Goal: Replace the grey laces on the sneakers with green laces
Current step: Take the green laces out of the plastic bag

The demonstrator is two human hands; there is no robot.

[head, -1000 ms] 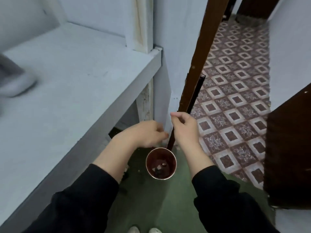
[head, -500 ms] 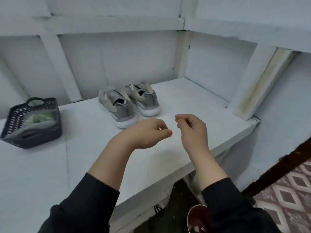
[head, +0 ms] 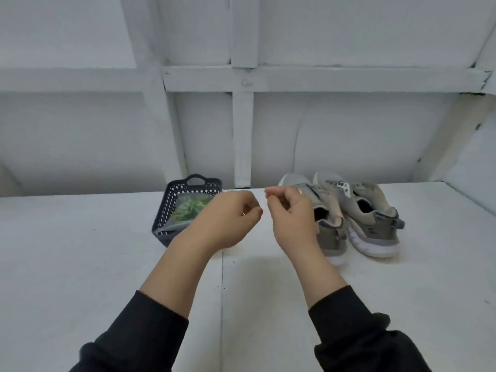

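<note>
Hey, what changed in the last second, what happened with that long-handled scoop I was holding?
The right hand let go of the scoop's handle; the scoop is out of view now. The view swung from the doorway floor to the shelf. It and the left hand now hover there, fingers curled, nothing clearly held. The sneakers and basket lie untouched.

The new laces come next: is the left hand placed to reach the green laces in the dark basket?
Probably yes. The left hand hovers at the dark perforated plastic basket, whose top is open, and nothing covers the clear bag of green laces inside.
</note>
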